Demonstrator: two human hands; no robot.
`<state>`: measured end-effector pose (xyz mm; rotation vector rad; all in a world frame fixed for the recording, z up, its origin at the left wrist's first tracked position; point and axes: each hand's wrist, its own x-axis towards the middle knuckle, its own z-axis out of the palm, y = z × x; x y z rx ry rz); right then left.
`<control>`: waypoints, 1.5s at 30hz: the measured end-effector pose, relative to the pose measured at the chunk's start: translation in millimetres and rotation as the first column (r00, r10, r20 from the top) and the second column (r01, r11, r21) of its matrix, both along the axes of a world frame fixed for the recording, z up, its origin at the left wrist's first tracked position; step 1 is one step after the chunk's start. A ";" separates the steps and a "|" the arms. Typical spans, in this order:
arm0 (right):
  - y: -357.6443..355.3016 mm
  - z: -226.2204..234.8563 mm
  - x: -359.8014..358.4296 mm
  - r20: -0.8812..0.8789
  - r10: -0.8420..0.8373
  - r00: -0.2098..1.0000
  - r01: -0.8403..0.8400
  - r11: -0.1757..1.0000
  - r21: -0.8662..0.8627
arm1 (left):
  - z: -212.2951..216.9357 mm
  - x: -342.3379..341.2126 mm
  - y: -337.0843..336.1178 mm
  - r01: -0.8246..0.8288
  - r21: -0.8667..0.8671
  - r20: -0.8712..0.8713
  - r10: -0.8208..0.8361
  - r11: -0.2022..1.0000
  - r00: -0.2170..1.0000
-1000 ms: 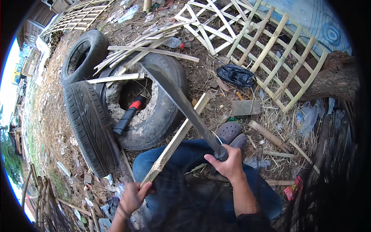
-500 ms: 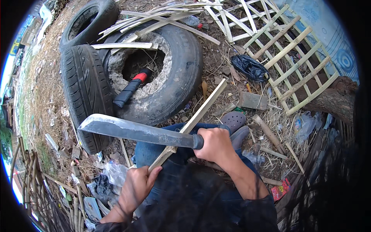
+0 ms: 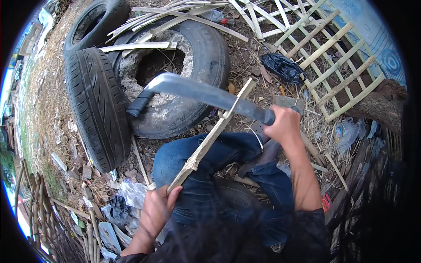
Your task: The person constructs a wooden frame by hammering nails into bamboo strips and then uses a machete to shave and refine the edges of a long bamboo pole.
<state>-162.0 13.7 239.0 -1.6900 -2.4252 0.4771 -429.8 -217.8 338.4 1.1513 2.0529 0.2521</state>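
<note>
I see the left hand (image 3: 153, 208), at seven o'clock, gripping a strip (image 3: 204, 147) slanting toward one. The right hand (image 3: 284, 125), at three, clasps a knife (image 3: 197, 91), its blade crossing the strip's far part. A tyre (image 3: 212, 65) lies at eleven.

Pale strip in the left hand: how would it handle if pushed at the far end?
The pale strip is probably fairly stiff: gripped near one end by the left hand, it looks straight. Likely light for its length, being narrow. Perhaps grippy rather than slippery, given its rough, knobby patch.
</note>
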 end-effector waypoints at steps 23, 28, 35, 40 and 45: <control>-68.0 25.7 -46.9 -0.391 0.138 0.910 -0.210 0.966 -0.150 | 0.1 1.5 7.5 -0.051 -0.151 -0.020 0.049 0.987 0.999; -41.1 3.7 -51.7 -0.224 0.307 0.925 -0.320 0.947 -0.022 | -2.0 4.2 16.4 -0.033 -0.102 -0.006 0.032 0.994 0.999; -1.9 2.6 -40.4 -0.103 0.321 0.942 -0.321 0.947 0.015 | -4.6 -1.2 6.3 -0.127 -0.056 0.094 0.132 0.990 0.987; 98.8 -3.7 107.9 0.134 -0.548 0.826 0.559 0.827 -0.057 | -3.5 -8.9 -5.1 -0.072 -0.055 0.087 0.077 0.996 0.993; 20.4 -57.8 264.6 -0.320 -0.852 0.415 0.778 0.515 -0.361 | -6.1 -11.1 9.3 -0.092 -0.144 0.106 0.107 0.985 0.989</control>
